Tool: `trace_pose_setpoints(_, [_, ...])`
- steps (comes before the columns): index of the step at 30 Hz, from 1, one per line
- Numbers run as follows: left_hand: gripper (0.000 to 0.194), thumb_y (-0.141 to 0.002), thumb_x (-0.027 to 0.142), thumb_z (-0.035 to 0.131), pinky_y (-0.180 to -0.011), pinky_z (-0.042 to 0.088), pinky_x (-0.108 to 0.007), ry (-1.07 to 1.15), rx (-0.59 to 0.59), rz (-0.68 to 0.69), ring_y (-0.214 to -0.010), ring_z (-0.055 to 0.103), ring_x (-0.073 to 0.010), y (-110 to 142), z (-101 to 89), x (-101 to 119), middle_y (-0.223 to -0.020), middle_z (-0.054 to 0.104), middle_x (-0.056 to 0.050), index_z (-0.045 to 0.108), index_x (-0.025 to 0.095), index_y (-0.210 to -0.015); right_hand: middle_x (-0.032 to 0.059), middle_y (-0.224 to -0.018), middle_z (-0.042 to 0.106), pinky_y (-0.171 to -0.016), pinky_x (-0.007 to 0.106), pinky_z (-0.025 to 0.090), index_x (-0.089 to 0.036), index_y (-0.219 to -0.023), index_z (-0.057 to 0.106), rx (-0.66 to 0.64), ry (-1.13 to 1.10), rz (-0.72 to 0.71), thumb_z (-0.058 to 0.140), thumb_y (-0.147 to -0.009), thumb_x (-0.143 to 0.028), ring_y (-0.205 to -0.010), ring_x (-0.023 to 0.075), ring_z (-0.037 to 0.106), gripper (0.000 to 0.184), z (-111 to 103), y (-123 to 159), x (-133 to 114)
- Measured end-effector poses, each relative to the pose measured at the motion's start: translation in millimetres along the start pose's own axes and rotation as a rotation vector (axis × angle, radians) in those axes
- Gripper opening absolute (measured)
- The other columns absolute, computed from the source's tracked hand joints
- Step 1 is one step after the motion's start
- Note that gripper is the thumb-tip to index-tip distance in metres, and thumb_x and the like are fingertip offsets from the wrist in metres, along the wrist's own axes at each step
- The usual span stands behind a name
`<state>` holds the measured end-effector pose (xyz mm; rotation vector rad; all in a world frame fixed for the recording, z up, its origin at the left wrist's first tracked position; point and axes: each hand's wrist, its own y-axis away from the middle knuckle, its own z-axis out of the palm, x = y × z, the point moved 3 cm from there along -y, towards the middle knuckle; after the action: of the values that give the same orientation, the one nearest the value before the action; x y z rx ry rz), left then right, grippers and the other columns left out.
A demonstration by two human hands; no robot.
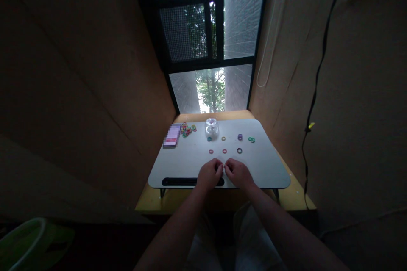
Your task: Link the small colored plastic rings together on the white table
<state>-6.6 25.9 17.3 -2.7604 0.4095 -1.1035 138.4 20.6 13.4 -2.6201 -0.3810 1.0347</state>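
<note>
My left hand (211, 172) and my right hand (238, 172) are close together above the front of a white lap table (187, 161). Both have their fingers curled into a pinch, fingertips almost meeting; whatever is between them is too small to make out. Just beyond lie two pinkish-red rings, one (211, 151) on the left and one (224, 151) in the middle, and a dark ring (239, 150). Farther back sit a teal ring (209, 139), a tan ring (223, 138), a purple ring stack (240, 137) and green rings (251, 139).
A clear glass vessel (211, 128) stands at the back of the lap table. To its left are a heap of colourful rings (187, 130) and a phone (172, 136). A black slot (178, 181) runs along the front edge. A black cable (314, 89) hangs at right.
</note>
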Motion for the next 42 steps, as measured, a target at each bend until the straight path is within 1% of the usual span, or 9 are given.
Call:
trace_pose_setpoints(6, [0.016,-0.087,0.032,0.047,-0.063,0.037,-0.023,0.008,-0.002,0.004,-0.069,0.056,-0.0121,-0.3,-0.1,0.2,-0.078,0.064,0.000,0.059,0.020,-0.084,-0.0011,-0.062,0.057,-0.055,0.023,0.029,-0.020,-0.069,0.054,0.003,-0.001,0.008,0.048,-0.083,-0.027,-0.056,0.0114,0.048,0.017,0.3,-1.1,0.7])
trace_pose_setpoints(15, [0.017,-0.086,0.032,0.048,-0.061,0.036,-0.024,-0.017,0.016,0.001,-0.067,0.055,-0.0120,-0.2,0.4,0.5,-0.075,0.064,0.001,0.059,0.020,-0.083,-0.0007,-0.063,0.058,-0.055,0.023,0.029,-0.020,-0.070,0.054,-0.008,0.007,0.008,0.048,-0.083,-0.027,-0.057,0.0120,0.050,0.015,0.1,-1.1,0.8])
trace_pose_setpoints(33, [0.016,-0.086,0.031,0.049,-0.062,0.036,-0.024,-0.015,0.005,0.016,-0.067,0.054,-0.0124,0.0,-0.5,3.0,-0.075,0.063,0.000,0.059,0.019,-0.082,-0.0004,-0.063,0.058,-0.056,0.023,0.030,-0.020,-0.070,0.055,-0.013,-0.006,0.013,0.049,-0.081,-0.026,-0.058,0.0122,0.049,0.015,-1.1,-1.0,-0.6])
trace_pose_setpoints(42, [0.016,-0.086,0.032,0.049,-0.062,0.036,-0.024,-0.013,-0.017,-0.002,-0.066,0.053,-0.0121,-2.0,1.1,-0.1,-0.074,0.062,0.000,0.059,0.020,-0.083,-0.0006,-0.063,0.058,-0.055,0.023,0.030,-0.020,-0.070,0.056,-0.014,-0.011,0.024,0.049,-0.082,-0.028,-0.057,0.0118,0.049,0.015,0.4,-2.2,1.6])
